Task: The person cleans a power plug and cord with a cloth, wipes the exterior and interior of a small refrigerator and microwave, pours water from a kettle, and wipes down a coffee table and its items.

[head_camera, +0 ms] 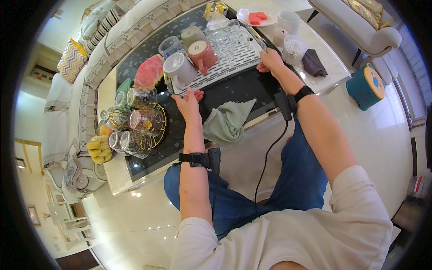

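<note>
My left hand [189, 104] grips the near left corner of a white slotted draining tray [243, 55], thumb on the rim. At the tray's right end, my right hand [271, 61] holds its edge, the fingers partly hidden under it. Upside down on the tray are a white mug [179, 67], a pink mug [203, 54], a grey-green cup [193, 34] and a clear glass cup [170, 46]. Several clear glasses [219, 38] stand toward its far right. A pale green cloth [228, 122] lies crumpled between my forearms on the black tabletop [244, 82].
Glass mugs [145, 119] hang on a gold wire rack [165, 118] at left, near bananas [99, 148] and a wrapped watermelon piece [147, 72]. Rightward are a plate [241, 16] of watermelon cubes, a cotton-swab jar [294, 52] and a dark cloth [314, 63]. A cable [265, 162] hangs from my right wrist.
</note>
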A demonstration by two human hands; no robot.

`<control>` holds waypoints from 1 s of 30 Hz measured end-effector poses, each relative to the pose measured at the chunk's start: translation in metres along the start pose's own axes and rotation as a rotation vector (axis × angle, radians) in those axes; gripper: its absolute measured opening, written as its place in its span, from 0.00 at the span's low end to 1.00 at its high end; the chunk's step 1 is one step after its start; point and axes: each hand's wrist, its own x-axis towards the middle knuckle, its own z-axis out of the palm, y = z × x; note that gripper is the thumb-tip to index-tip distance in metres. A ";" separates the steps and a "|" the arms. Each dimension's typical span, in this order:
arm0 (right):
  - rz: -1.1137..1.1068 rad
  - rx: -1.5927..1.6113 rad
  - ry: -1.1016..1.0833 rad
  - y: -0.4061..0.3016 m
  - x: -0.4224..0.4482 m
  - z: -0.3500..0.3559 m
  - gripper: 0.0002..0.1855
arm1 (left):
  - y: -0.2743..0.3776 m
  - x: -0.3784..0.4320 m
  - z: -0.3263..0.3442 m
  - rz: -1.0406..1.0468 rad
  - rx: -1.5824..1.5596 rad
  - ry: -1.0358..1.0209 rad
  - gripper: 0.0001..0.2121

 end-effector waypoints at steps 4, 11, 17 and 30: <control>-0.010 -0.004 0.029 -0.001 0.010 0.006 0.18 | -0.004 0.017 -0.003 0.017 0.005 -0.033 0.45; -0.043 0.026 0.094 -0.003 0.022 0.019 0.18 | 0.000 0.031 0.003 0.001 -0.002 -0.022 0.44; -0.034 0.085 0.105 -0.001 0.040 0.022 0.18 | 0.001 0.045 0.013 -0.010 -0.017 -0.034 0.44; -0.523 -0.365 0.244 -0.004 -0.051 0.066 0.19 | 0.052 0.021 -0.020 -0.156 0.324 -0.215 0.38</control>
